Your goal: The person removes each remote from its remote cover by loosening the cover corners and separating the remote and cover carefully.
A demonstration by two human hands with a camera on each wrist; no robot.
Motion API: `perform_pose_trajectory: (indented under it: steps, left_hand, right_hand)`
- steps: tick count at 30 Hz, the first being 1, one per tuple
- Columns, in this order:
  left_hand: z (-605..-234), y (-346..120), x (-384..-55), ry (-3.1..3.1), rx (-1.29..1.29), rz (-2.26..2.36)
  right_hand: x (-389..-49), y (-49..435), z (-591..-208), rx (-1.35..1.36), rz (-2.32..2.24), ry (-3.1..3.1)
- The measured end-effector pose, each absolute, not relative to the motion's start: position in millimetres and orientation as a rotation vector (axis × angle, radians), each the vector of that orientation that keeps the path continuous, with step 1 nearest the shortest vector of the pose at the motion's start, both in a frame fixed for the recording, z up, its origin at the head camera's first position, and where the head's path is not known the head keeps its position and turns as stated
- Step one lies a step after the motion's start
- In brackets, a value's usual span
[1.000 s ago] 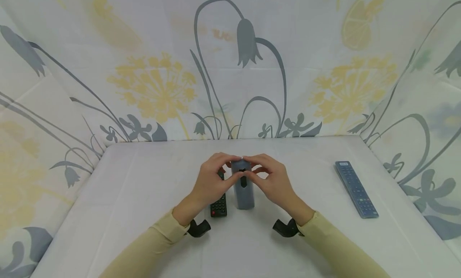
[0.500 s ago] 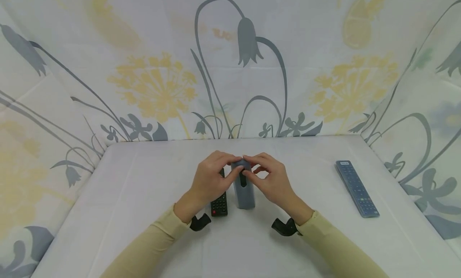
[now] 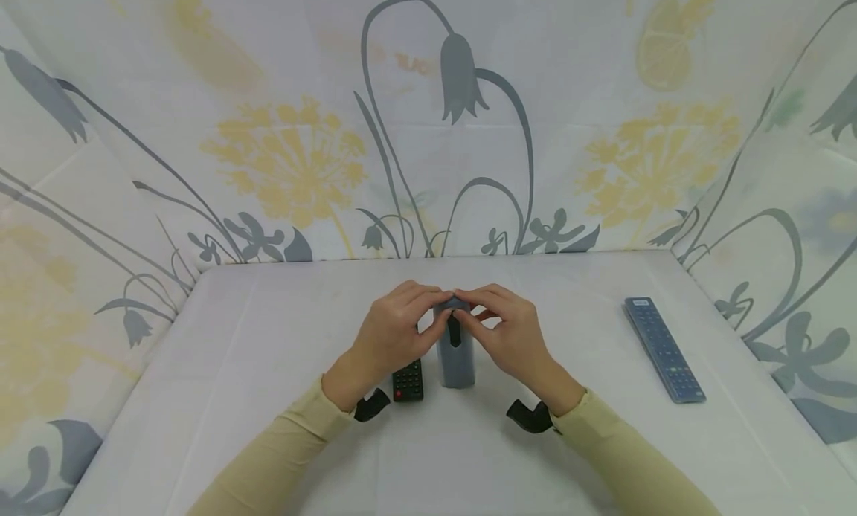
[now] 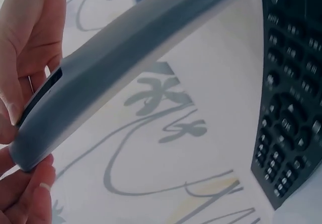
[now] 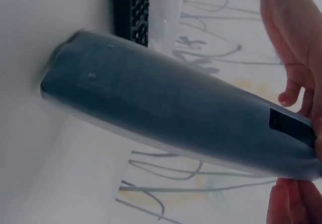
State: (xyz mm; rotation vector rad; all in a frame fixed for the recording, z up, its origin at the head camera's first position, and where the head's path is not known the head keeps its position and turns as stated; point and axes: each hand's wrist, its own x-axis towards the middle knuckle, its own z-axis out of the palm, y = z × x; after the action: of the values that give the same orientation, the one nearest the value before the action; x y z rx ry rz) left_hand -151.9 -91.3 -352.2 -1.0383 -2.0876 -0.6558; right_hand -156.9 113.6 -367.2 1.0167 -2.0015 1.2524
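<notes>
A long blue-grey remote control cover (image 3: 457, 367) lies lengthwise between the two hands, its near end at the white table. Toward its far end is a dark elongated opening (image 3: 454, 330), seen also in the right wrist view as a black window (image 5: 292, 126). My left hand (image 3: 395, 326) pinches the far end from the left, fingers at the tip and thumb beside the opening. From the right, my right hand (image 3: 512, 334) pinches that same end, its thumb close to the opening. The left wrist view shows the cover's curved side and raised held end.
A black remote control (image 3: 408, 382) with keys up lies just left of the cover, partly hidden by the left hand. Farther right lies a bluish remote control (image 3: 665, 350) at a slant. A patterned cloth (image 3: 415, 166) rises behind the white table (image 3: 268, 315).
My hands stay at the cover's far end with small finger shifts. The left thumb has drawn off the opening, which shows more now. The left hand sits slightly more over the black remote control.
</notes>
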Motion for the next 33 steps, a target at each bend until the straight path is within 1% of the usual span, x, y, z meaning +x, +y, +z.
perform_pose_trajectory:
  steps: [5, 14, 23, 33]
  left_hand:
    - [-348.2, -93.4, -153.5, -2.075, -1.093, -0.511]
    - [-351.0, -97.1, -153.8, -2.019, -1.124, -0.443]
    - [-354.8, -94.0, -153.7, -1.994, -1.105, -0.576]
    - [-355.4, -85.2, -151.2, -2.01, -0.992, -0.729]
  right_hand:
    - [-158.2, 113.6, -366.7, 1.032, 1.227, -1.982]
    - [-157.4, 111.4, -367.4, 1.04, 1.157, -1.973]
    - [-156.9, 108.9, -369.5, 1.019, 1.193, -1.986]
    - [-154.6, 105.3, -364.8, 0.998, 1.161, -1.969]
